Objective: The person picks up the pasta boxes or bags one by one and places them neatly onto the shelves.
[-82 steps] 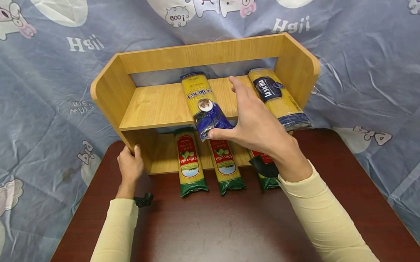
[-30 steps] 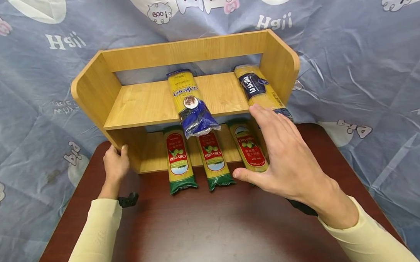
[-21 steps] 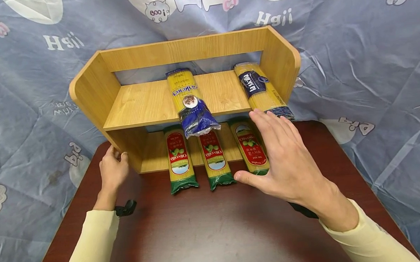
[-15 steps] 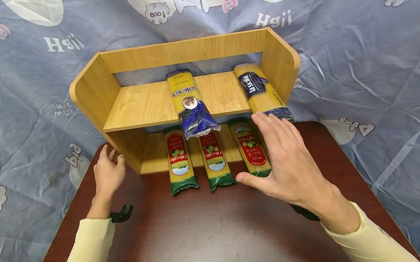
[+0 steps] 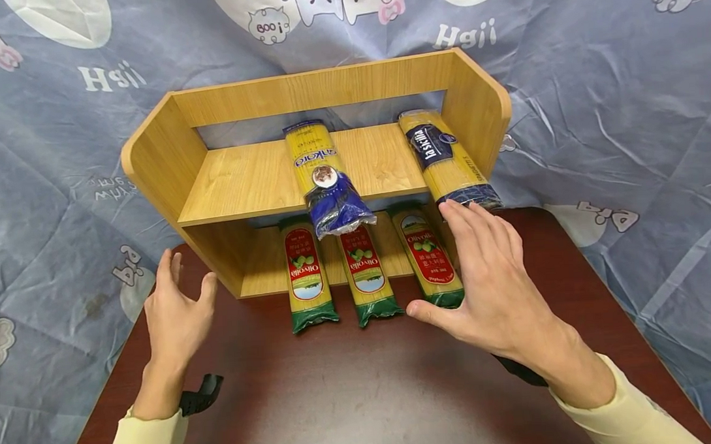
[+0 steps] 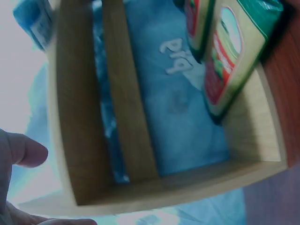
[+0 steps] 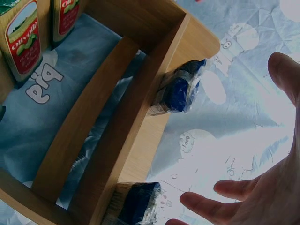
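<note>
My left hand (image 5: pixel 176 320) is held over the table beside the shelf's left end, fingers spread and holding nothing. My right hand (image 5: pixel 499 289) hovers in front of the shelf's right side, thumb and fingers apart, nothing between them. Its fingertips overlap the lower end of the la sicilia spaghetti pack (image 5: pixel 441 157) in the head view. That pack lies on the upper board of the wooden shelf (image 5: pixel 242 180), against the right side. An ankara spaghetti pack (image 5: pixel 324 171) lies mid-board, its blue end jutting past the front edge.
Three Olivoilà spaghetti packs, left (image 5: pixel 308 276), middle (image 5: pixel 369 274) and right (image 5: pixel 430 258), lie in the lower compartment, green ends sticking out over the dark red table (image 5: pixel 338 386). A printed blue cloth (image 5: pixel 610 108) hangs behind the shelf.
My right hand has let go of the ankara pack and drawn back to the right. My left hand has released the shelf's left side and pulled back toward me, its fingers spreading.
</note>
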{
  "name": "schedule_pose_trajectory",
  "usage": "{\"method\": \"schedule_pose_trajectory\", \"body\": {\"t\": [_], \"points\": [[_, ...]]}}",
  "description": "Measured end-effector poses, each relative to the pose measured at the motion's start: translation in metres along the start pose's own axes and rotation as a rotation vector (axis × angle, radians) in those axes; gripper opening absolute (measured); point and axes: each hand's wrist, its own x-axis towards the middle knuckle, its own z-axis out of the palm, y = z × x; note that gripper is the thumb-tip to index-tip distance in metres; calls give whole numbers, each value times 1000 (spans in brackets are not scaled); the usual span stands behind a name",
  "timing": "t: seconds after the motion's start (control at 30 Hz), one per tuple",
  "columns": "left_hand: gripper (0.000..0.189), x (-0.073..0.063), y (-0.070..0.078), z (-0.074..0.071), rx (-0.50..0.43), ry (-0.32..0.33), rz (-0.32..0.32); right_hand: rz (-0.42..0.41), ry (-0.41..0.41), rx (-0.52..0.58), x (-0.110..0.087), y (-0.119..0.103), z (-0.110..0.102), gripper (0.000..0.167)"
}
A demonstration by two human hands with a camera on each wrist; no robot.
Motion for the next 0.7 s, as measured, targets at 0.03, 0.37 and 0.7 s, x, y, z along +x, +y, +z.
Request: {"method": "schedule_pose_trajectory", "body": {"t": [0.03, 0.37, 0.7], "points": [[80, -4, 4, -1, 3, 8, 24, 6, -6, 2, -1, 0, 1, 118], [83, -35, 32, -8, 66, 50, 251, 40, -28, -20, -13, -2, 8, 121], [81, -58, 46, -8, 156, 37, 440, 56, -72, -82, -29, -6, 15, 121]]}}
